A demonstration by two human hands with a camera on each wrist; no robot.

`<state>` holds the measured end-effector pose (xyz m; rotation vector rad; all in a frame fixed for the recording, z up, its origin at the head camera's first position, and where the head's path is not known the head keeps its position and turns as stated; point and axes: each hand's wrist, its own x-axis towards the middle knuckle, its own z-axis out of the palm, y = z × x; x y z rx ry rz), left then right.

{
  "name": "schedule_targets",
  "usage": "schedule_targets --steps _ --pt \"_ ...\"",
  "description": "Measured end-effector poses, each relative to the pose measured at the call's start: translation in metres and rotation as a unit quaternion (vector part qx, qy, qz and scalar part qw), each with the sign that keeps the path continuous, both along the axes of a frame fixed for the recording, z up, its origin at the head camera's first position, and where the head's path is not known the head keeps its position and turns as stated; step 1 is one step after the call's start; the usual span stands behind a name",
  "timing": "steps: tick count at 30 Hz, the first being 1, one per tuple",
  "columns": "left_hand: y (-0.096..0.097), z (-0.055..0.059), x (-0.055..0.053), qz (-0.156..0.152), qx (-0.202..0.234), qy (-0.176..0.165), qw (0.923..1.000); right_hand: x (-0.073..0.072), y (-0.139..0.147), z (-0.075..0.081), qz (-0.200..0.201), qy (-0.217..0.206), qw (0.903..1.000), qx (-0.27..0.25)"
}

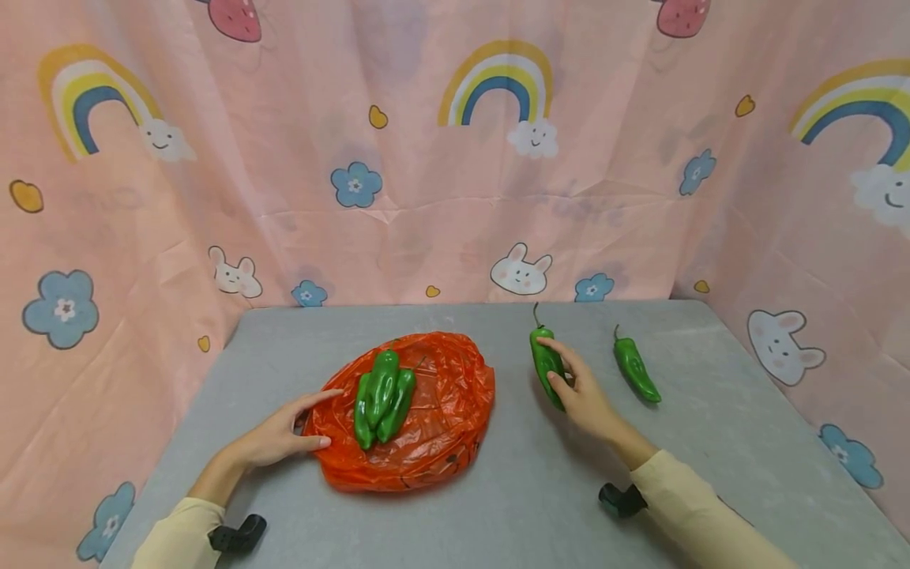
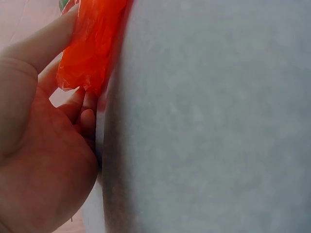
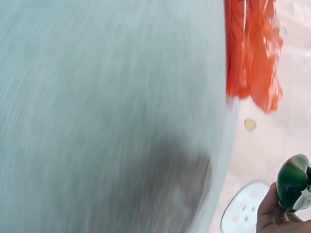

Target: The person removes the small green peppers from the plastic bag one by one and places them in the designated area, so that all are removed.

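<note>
A red-orange plastic bag (image 1: 444, 419) lies spread open on the grey table, its rim rolled into a low ring. Several glossy green peppers (image 1: 384, 391) are piled in its left part. At the bag's left edge is my left hand (image 1: 284, 427), thumb and fingers spread around the rim; in the left wrist view the bag's edge (image 2: 90, 53) sits between them. My right hand (image 1: 583, 395) grips a long green pepper (image 1: 544, 359) to the right of the bag, its stem pointing away. Only part of that pepper (image 3: 291, 182) shows in the right wrist view.
Another green pepper (image 1: 636, 367) with a curved stem lies on the table (image 1: 526, 490), right of my right hand. A pink curtain (image 1: 426, 245) printed with rainbows and rabbits stands behind the table and along both sides.
</note>
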<state>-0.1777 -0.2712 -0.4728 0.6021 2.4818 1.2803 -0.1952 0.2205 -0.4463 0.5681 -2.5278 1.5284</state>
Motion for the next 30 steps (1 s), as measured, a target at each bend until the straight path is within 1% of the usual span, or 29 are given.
schedule_targets --steps 3,5,11,17,20,30 --pt "0.0 0.002 0.001 -0.003 -0.001 0.004 1.0 0.0 0.014 0.002 0.0 -0.001 1.0 -0.007" --pt "0.001 0.002 0.001 -0.004 -0.004 0.005 1.0 0.001 0.022 0.006 -0.009 -0.002 1.0 -0.003" --pt "0.002 0.002 0.001 0.002 -0.005 -0.003 1.0 0.0 0.048 0.016 -0.042 -0.024 0.9984 0.028" --pt "0.002 0.001 0.0 0.006 -0.008 0.002 0.9999 -0.004 0.071 0.015 -0.069 -0.041 0.9957 0.045" --pt "0.002 0.001 0.0 0.001 -0.012 0.01 0.9999 -0.007 0.082 0.014 -0.077 -0.051 0.9946 0.048" --pt "0.001 0.004 0.001 0.001 -0.011 0.005 0.9999 -0.014 0.112 0.02 -0.108 -0.063 0.9914 0.038"
